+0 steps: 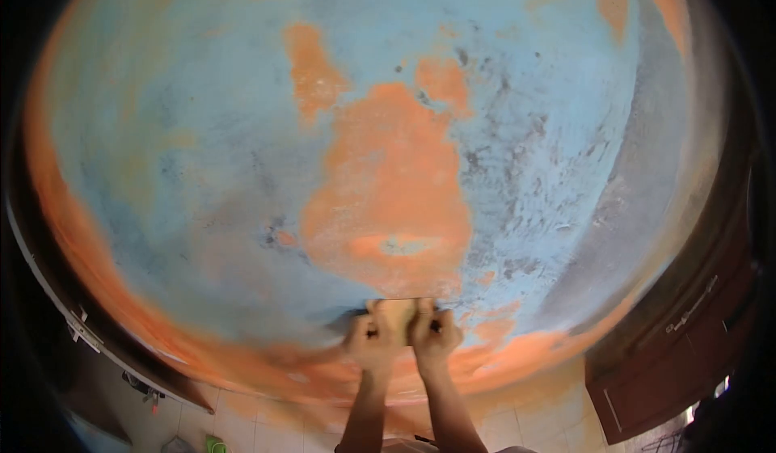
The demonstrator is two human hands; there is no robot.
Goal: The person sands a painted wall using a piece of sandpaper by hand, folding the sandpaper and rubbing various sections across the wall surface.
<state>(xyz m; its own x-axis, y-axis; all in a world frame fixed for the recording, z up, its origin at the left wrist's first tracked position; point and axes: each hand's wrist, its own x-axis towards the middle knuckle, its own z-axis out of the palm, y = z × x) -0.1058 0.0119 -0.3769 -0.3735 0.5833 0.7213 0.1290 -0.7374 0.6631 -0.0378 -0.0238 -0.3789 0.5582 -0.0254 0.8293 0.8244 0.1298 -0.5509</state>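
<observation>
Both my hands grip a tan rectangular block [398, 321], which looks like a sanding block, against the lower part of a large painted surface [242, 210]. My left hand [370, 341] is closed on the block's left side, thumb and fingers bent round its edge. On the right side, my right hand [436, 338] holds it in the same way. Just above the block spreads a big orange patch [396, 170] surrounded by worn blue paint. Whatever lies under the block is hidden.
Dark wooden doors [647, 372] with a metal latch stand at the right. More dark woodwork with a latch [85, 329] runs down the left side. Pale floor tiles [279, 430] show below, with a small green object [216, 443] near the bottom edge.
</observation>
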